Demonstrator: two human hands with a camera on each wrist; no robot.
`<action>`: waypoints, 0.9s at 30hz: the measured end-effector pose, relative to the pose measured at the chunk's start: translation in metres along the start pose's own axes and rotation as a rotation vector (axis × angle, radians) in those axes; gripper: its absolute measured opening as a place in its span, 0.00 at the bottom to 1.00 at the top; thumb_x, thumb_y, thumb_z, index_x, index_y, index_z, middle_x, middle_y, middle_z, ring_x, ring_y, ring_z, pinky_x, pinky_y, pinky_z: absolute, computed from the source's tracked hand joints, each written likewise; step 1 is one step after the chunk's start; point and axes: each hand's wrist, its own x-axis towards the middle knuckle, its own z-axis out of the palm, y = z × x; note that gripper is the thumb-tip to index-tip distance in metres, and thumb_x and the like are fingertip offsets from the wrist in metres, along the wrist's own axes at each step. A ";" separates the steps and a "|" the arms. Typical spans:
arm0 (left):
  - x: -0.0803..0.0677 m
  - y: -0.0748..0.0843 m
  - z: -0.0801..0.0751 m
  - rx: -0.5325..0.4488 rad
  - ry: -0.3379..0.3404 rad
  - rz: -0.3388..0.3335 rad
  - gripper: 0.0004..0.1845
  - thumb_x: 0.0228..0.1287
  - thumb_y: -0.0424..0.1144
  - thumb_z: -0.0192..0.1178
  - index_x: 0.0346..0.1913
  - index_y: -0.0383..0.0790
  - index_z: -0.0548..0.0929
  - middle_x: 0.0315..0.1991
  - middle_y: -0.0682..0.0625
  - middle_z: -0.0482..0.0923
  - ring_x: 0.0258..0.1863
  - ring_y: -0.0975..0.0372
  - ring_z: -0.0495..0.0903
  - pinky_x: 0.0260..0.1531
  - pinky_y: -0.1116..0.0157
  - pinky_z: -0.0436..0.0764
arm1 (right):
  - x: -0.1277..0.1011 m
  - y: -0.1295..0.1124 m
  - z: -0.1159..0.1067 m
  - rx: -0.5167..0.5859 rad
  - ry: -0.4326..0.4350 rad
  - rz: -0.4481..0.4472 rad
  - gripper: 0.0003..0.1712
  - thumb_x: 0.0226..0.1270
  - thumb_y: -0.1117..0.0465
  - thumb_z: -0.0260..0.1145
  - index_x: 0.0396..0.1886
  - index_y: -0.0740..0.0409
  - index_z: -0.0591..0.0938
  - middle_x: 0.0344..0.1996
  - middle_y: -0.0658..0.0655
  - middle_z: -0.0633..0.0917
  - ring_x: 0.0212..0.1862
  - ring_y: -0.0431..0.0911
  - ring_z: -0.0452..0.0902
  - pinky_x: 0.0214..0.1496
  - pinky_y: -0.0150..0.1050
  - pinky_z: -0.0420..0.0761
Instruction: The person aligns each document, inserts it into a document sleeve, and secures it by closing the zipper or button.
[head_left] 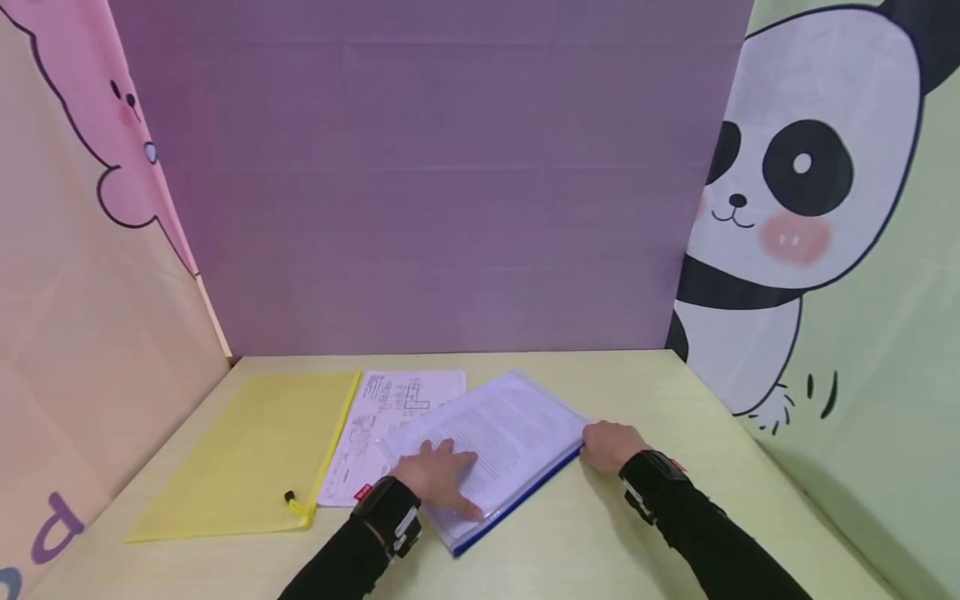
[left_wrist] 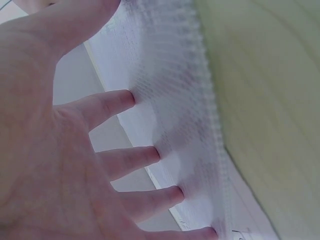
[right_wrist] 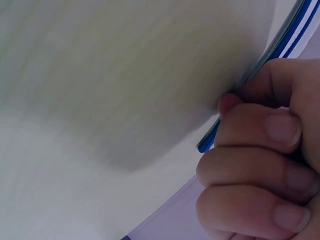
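Note:
A clear zip document pouch (head_left: 517, 425) with a blue edge and printed paper inside lies at a slant in the middle of the table. My left hand (head_left: 438, 479) spreads its fingers over the pouch's near left part. In the left wrist view, straight fingertips press on the mesh-textured plastic (left_wrist: 170, 100). At the pouch's right corner, my right hand (head_left: 611, 446) pinches the edge between thumb and forefinger. The right wrist view shows the other fingers (right_wrist: 240, 170) curled beside the blue edge (right_wrist: 292, 35). Under the pouch's left side lies a printed sheet (head_left: 375, 429), partly covered.
A yellow zip document pouch (head_left: 240, 450) lies flat at the left, with a yellow and black pull (head_left: 298, 502) near its front right corner. The pale wooden table (head_left: 660, 392) backs onto a purple panel (head_left: 450, 183). Printed side panels flank it, one with a panda (head_left: 795, 242).

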 end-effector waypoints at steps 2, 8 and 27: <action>0.000 0.000 -0.001 -0.001 -0.001 -0.003 0.48 0.48 0.68 0.73 0.73 0.55 0.73 0.75 0.40 0.63 0.74 0.34 0.57 0.63 0.29 0.62 | 0.000 -0.001 -0.001 -0.001 0.001 0.000 0.09 0.70 0.62 0.63 0.29 0.61 0.78 0.26 0.57 0.79 0.30 0.51 0.71 0.35 0.51 0.78; 0.000 -0.001 0.000 0.003 0.002 0.002 0.48 0.48 0.68 0.73 0.73 0.55 0.73 0.75 0.40 0.63 0.73 0.34 0.57 0.62 0.28 0.63 | -0.003 -0.006 -0.003 -0.004 0.007 -0.013 0.09 0.69 0.63 0.64 0.28 0.61 0.78 0.26 0.58 0.79 0.30 0.51 0.72 0.35 0.52 0.79; 0.001 -0.001 0.001 0.005 0.010 0.008 0.48 0.47 0.68 0.73 0.73 0.55 0.74 0.75 0.40 0.63 0.73 0.34 0.57 0.62 0.28 0.62 | -0.010 -0.017 -0.004 0.027 -0.007 -0.032 0.08 0.68 0.63 0.64 0.28 0.61 0.79 0.27 0.57 0.80 0.30 0.50 0.72 0.36 0.51 0.78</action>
